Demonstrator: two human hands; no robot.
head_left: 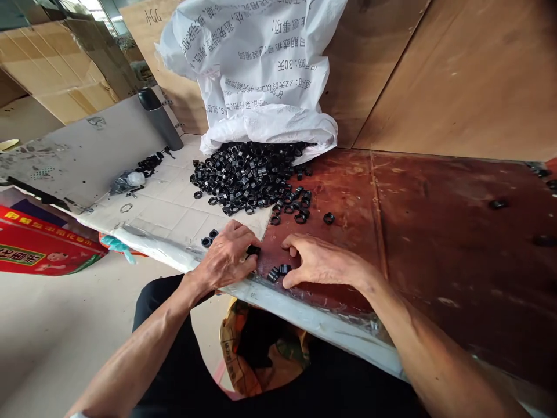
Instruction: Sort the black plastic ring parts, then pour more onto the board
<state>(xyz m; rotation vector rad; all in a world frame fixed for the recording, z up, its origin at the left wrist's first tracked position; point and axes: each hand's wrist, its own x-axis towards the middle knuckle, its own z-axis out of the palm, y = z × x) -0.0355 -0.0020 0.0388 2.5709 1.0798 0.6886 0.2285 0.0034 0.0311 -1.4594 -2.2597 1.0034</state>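
My left hand (230,255) rests at the table's front edge, its fingers closed on a black ring (253,250). To its right, my right hand (315,261) is curved with thumb and fingers apart and nothing gripped between them. Two black rings (278,272) lie by the right thumb tip. Just left of my left hand sit a few more rings (209,238). Beyond both hands, a big heap of black rings (248,174) spills from the mouth of a white woven sack (270,125).
A dark bottle (161,119) leans at the back left, near a small plastic bag (126,182) and small black parts. Wooden boards (470,75) rise behind the red-brown tabletop (343,255). An open sack (232,348) with dark contents is below the front edge.
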